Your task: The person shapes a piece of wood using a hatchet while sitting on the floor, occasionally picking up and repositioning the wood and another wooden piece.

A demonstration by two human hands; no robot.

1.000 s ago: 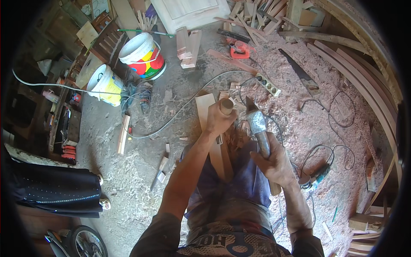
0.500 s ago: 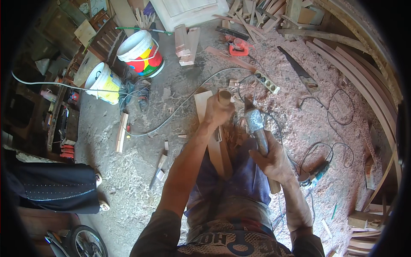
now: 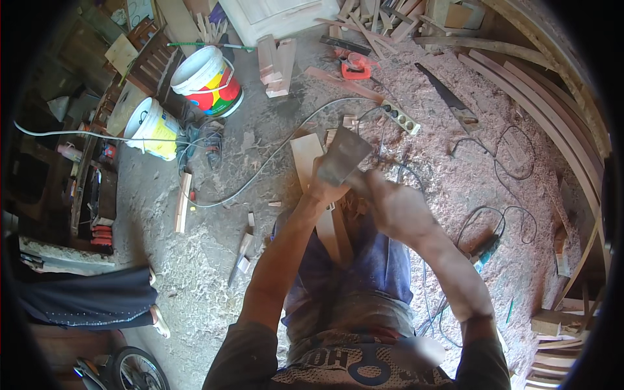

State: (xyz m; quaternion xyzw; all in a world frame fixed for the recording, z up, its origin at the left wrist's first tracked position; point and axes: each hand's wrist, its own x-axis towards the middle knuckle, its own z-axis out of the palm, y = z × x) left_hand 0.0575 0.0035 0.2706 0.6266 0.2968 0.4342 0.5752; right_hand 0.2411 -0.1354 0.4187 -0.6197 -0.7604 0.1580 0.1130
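My right hand (image 3: pixel 400 211), slightly blurred, is closed around the handle of a hatchet. Its broad grey-brown head (image 3: pixel 346 155) lies over my left hand (image 3: pixel 327 190) and hides the top of what that hand grips. My left fist is wrapped around an upright wooden-handled chisel, whose round butt shows only in the earlier picture. Under the fist a pale timber piece (image 3: pixel 330 237) runs out between my thighs, with its far part beyond the hand. Wood chips lie beside it. Where the chisel's edge meets the timber is hidden.
A power strip (image 3: pixel 400 117), a handsaw (image 3: pixel 448 97) and a red clamp-like tool (image 3: pixel 355 67) lie ahead. Cables cross the sawdust-covered floor. Two buckets (image 3: pixel 205 78) stand at the far left. A corded power tool (image 3: pixel 481 250) lies right. Another person's dark skirt (image 3: pixel 91 296) shows left.
The hatchet has swung left from beside my right thigh to over my left fist, my right hand moving with it. The other person's feet and skirt have shifted.
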